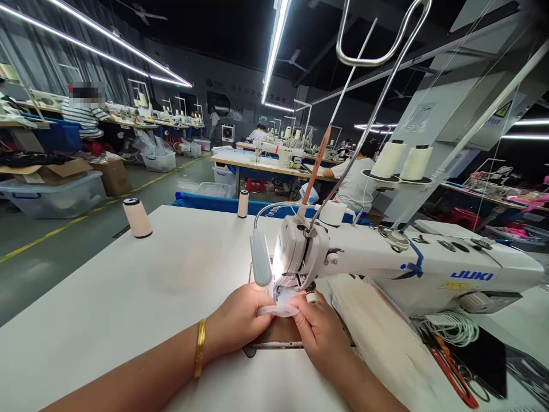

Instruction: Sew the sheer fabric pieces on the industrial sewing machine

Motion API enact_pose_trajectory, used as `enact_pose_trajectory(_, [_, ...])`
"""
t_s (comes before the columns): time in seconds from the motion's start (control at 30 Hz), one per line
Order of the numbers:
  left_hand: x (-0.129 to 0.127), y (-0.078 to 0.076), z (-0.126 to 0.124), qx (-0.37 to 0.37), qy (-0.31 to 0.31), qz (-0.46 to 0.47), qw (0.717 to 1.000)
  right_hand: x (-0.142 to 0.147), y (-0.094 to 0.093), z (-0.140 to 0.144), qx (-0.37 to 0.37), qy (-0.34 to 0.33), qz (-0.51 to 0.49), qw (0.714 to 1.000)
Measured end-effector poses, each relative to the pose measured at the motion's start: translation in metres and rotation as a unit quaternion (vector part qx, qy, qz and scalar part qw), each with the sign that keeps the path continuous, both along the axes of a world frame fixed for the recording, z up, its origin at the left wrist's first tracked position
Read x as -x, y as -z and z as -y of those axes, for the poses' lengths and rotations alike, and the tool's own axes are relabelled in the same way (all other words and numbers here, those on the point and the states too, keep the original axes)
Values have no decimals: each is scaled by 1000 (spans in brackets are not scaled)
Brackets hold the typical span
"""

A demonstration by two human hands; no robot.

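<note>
A small piece of white fabric (279, 309) lies under the needle of a white JUKI sewing machine (412, 269). My left hand (240, 320), with a gold bangle on the wrist, pinches the fabric's left end. From the right, my right hand (319, 332) grips its other end just in front of the presser foot. A small lamp (261, 265) on the machine lights the needle area. The needle itself is hidden behind the fabric and glare.
The white table (128, 303) holds a thread cone (137, 217) at far left and a spool (243, 203) at the back. Red-handled scissors (450, 366) and coiled white cord (452, 327) lie at right. Other people sit at machines behind; boxes and bins line the aisle at left.
</note>
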State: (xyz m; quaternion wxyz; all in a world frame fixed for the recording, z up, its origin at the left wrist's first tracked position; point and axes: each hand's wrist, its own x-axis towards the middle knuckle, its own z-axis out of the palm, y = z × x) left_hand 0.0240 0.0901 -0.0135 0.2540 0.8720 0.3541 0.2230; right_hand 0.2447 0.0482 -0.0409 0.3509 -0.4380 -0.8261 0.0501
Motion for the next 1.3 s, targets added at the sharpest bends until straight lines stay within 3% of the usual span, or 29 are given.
enact_pose_trajectory(0.17, [7,18,18,-167,15,-36,985,-5,-8,14,44,-87,102,990])
enact_pose_trajectory(0.37, [9,24,26,-241,-5,-54,969,-7,-10,20,51,-84,108,989])
enact_pose_trajectory(0.67, [7,24,11,-254,3,-39,966,-4,-2,12,25,-44,117,992])
enact_pose_trajectory(1.3, [11,24,10,-240,70,-12,968,-2,0,11,-2,-27,124,992])
